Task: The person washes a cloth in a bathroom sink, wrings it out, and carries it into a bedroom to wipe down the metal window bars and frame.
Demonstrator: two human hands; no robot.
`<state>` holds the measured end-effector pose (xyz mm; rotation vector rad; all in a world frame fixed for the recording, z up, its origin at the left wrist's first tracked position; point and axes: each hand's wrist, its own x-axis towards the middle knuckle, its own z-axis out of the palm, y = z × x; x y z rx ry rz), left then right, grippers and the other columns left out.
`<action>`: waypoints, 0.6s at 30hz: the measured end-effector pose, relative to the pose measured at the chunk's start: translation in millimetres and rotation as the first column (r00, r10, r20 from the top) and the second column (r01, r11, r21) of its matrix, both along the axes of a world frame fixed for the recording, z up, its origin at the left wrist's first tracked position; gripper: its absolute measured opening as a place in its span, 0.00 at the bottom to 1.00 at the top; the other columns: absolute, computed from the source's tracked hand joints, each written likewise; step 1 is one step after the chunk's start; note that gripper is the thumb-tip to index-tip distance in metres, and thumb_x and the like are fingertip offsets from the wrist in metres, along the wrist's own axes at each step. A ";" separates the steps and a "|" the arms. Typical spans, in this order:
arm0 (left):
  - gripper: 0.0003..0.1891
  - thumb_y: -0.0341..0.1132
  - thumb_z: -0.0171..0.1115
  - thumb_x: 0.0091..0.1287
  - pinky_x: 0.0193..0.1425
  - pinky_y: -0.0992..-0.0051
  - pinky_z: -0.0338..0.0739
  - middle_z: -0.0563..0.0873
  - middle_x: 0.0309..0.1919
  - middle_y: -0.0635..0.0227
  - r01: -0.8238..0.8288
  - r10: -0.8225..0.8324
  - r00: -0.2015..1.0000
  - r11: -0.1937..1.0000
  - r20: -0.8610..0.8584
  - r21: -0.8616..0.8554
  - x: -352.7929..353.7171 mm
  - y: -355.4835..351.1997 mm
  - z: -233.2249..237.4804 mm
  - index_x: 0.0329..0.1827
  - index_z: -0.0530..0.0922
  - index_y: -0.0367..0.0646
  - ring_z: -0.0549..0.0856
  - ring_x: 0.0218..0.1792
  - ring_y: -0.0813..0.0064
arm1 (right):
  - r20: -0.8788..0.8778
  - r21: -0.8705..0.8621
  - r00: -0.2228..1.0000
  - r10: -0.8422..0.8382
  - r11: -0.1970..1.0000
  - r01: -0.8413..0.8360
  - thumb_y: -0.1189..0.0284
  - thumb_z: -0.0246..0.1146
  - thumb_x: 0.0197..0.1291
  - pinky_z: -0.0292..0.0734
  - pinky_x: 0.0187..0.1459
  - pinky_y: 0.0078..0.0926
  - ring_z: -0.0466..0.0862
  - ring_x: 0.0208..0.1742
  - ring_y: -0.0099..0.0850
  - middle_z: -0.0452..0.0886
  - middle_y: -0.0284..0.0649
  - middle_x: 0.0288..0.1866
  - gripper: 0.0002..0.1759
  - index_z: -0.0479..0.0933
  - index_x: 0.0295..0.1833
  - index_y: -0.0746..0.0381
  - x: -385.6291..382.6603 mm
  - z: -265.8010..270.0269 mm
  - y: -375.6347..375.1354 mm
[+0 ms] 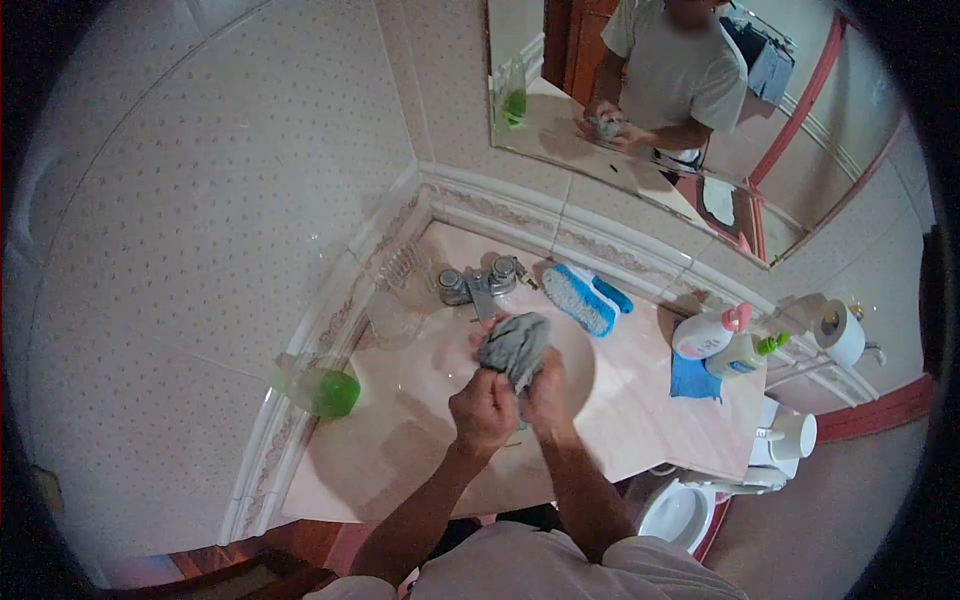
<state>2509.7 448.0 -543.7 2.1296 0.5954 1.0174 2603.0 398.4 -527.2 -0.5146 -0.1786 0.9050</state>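
Note:
A bunched grey cloth (516,346) is gripped over the sink (577,375) between both hands. My left hand (484,412) has its fingers curled in a fist at the cloth's lower left. On the other side my right hand (546,393) wraps round the cloth's right edge. Just behind the cloth stands the chrome faucet (480,287) with its two knobs. The cloth and hands hide much of the basin.
Left on the counter (400,470) are a bottle of green liquid (335,392) and a clear plastic container (395,315). A blue-and-white brush (582,299) lies behind the sink. Pump bottles (708,333) stand on a blue cloth (694,377) at right. A mirror (640,190) hangs above.

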 end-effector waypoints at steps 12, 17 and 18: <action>0.25 0.36 0.67 0.70 0.65 0.70 0.76 0.78 0.61 0.66 0.100 -0.191 0.877 0.970 -0.441 -0.221 -21.2 46.9 -37.8 0.69 0.71 0.43 0.78 0.61 0.72 | 0.251 0.469 0.966 -0.061 0.881 -0.067 0.61 0.62 0.69 0.61 0.76 0.58 0.71 0.75 0.54 0.77 0.55 0.70 0.28 0.75 0.67 0.69 -1.6 28.8 14.1; 0.23 0.41 0.66 0.68 0.64 0.59 0.75 0.81 0.57 0.65 0.402 -0.336 0.903 0.879 0.267 -0.255 -32.6 72.3 -74.4 0.64 0.75 0.44 0.81 0.56 0.62 | -0.104 0.611 0.900 0.422 0.742 -0.277 0.65 0.55 0.71 0.81 0.56 0.47 0.86 0.52 0.49 0.83 0.59 0.55 0.21 0.80 0.56 0.73 -39.6 -31.1 12.5; 0.24 0.43 0.67 0.66 0.63 0.57 0.75 0.81 0.57 0.64 0.336 -0.333 0.939 0.942 0.090 -0.016 -39.4 72.4 -59.2 0.64 0.76 0.45 0.81 0.54 0.60 | -0.105 0.611 0.899 0.424 0.741 -0.278 0.65 0.55 0.71 0.81 0.56 0.47 0.86 0.52 0.49 0.83 0.59 0.55 0.21 0.80 0.56 0.73 -32.7 -34.4 9.3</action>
